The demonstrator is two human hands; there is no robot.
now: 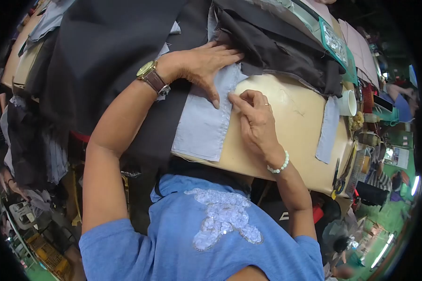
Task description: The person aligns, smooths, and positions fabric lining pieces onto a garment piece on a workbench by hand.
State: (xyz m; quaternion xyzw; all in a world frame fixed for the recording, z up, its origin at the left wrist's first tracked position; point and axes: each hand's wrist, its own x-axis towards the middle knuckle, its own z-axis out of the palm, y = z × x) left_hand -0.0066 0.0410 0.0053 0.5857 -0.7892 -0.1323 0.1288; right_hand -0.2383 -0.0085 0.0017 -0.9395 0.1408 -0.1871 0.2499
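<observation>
My left hand (204,65) lies flat with its fingers spread, pressing on a pale blue fabric piece (199,133) and reaching onto dark cloth at the top. That pale piece has a frayed right edge and rests over the padded cream table edge. Against this frayed edge, my right hand (258,122) is closed in a pinch; whether it grips the edge or a loose thread is too small to tell. Large dark fabric (112,61) spreads to the left of the pale piece. Bunched dark fabric (276,47) lies beyond my hands.
The cream tabletop (290,122) has loose threads on it. At the right are another pale blue strip (328,131), a white cup (347,103) and yellow-handled scissors (337,187) by the table edge. A teal-rimmed tray (335,44) stands at the upper right.
</observation>
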